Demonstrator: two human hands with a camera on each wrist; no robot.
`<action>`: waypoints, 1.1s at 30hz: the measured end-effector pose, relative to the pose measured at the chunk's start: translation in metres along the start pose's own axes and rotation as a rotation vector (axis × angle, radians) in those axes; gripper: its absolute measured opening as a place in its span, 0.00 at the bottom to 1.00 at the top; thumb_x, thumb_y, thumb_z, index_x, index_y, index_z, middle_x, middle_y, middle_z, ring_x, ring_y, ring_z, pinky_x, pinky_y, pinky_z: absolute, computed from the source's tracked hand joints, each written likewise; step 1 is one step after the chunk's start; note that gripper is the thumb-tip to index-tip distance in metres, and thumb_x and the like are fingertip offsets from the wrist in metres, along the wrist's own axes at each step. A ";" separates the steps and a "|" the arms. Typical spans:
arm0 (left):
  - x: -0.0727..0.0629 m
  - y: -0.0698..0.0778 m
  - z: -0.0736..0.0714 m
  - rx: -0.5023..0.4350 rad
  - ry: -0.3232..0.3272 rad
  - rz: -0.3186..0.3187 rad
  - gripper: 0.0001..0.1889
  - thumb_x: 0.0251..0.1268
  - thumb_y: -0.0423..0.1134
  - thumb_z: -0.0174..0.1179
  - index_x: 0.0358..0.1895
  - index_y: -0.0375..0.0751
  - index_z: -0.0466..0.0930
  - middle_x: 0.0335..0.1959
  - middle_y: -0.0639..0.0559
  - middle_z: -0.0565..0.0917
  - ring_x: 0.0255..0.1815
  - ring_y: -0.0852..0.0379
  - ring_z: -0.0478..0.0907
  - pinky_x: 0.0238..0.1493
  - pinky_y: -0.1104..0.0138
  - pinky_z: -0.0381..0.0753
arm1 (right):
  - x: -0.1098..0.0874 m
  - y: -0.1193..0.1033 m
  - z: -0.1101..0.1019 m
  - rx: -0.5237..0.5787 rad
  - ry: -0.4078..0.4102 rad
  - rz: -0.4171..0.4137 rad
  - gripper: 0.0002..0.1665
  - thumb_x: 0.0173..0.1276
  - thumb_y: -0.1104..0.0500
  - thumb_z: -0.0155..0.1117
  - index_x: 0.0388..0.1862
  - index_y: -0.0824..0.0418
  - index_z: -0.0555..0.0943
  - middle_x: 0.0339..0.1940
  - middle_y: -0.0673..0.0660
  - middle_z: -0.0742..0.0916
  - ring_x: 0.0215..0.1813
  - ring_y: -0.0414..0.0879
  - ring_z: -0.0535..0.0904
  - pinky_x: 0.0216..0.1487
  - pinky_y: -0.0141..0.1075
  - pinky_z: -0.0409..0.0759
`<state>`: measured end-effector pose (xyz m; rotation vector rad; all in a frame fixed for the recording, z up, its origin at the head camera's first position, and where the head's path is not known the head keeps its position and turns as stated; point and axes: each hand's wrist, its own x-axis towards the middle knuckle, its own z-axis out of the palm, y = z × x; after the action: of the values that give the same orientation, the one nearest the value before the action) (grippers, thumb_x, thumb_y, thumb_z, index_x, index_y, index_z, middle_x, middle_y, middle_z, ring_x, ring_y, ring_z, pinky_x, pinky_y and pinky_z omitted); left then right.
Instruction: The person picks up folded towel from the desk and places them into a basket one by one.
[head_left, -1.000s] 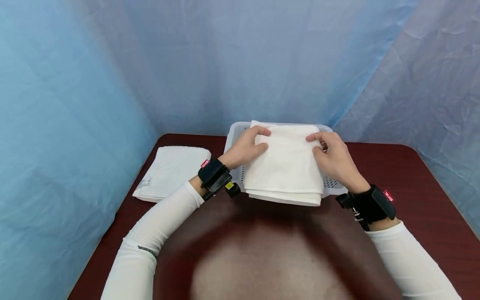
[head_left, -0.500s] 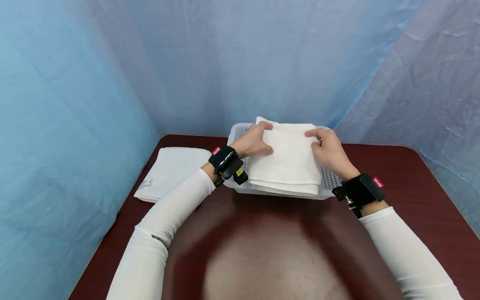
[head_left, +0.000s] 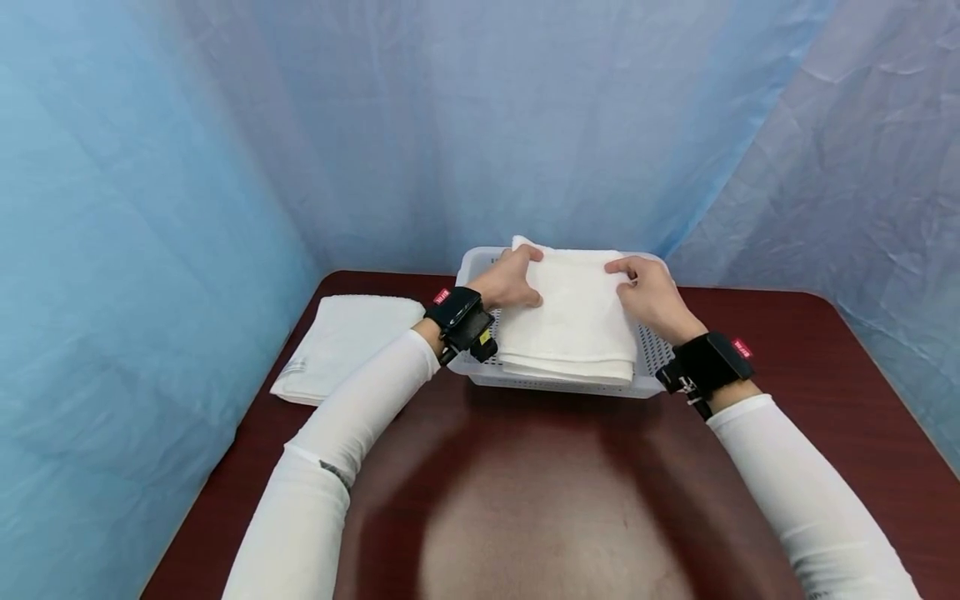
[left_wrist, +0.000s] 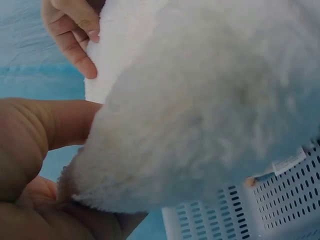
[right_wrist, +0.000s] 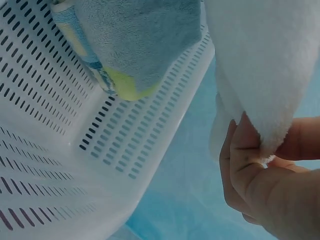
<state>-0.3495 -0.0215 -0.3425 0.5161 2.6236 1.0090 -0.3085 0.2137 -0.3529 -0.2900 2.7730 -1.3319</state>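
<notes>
A folded white towel (head_left: pixel 573 312) is held level over a white perforated basket (head_left: pixel 645 385). My left hand (head_left: pixel 512 279) grips its left edge, thumb on top and fingers tucked underneath. On the opposite side my right hand (head_left: pixel 651 296) pinches the right edge between thumb and fingers. In the left wrist view the towel's fluffy corner (left_wrist: pixel 125 165) sits between thumb and fingers. Inside the basket, the right wrist view shows a blue-grey cloth (right_wrist: pixel 140 45) with a yellow-green patch and patterned border, which the towel hides from the head view.
Another folded white towel (head_left: pixel 352 342) lies on the dark red-brown table (head_left: pixel 787 375), left of the basket and partly behind the left sleeve. Blue fabric curtains (head_left: pixel 480 125) hang behind the table and along its left side.
Both hands have carried the towel slightly away from the body and lower, so its front edge now lies within the basket's front rim in the head view. Both holds stay the same.
</notes>
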 end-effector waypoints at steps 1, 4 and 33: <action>0.001 0.000 0.001 0.001 -0.002 -0.006 0.38 0.63 0.29 0.64 0.75 0.39 0.57 0.69 0.35 0.61 0.64 0.45 0.65 0.61 0.58 0.70 | 0.002 0.001 0.000 0.004 0.000 0.005 0.26 0.75 0.72 0.39 0.71 0.68 0.67 0.77 0.69 0.60 0.79 0.62 0.53 0.69 0.54 0.63; 0.005 -0.001 0.002 0.024 -0.004 -0.029 0.37 0.64 0.29 0.64 0.75 0.40 0.58 0.70 0.35 0.61 0.64 0.45 0.65 0.59 0.58 0.71 | 0.006 0.003 0.002 0.012 -0.008 0.030 0.27 0.76 0.71 0.38 0.71 0.69 0.67 0.77 0.70 0.60 0.78 0.63 0.54 0.69 0.55 0.63; 0.019 -0.017 0.026 0.160 0.006 -0.033 0.37 0.65 0.28 0.64 0.74 0.39 0.56 0.69 0.34 0.58 0.55 0.47 0.70 0.48 0.65 0.70 | 0.023 0.010 0.008 -0.063 -0.155 0.078 0.33 0.71 0.66 0.53 0.73 0.72 0.63 0.74 0.72 0.64 0.62 0.61 0.70 0.53 0.47 0.70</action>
<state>-0.3608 -0.0101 -0.3756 0.5036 2.7230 0.7963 -0.3315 0.2092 -0.3644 -0.2731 2.6714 -1.1551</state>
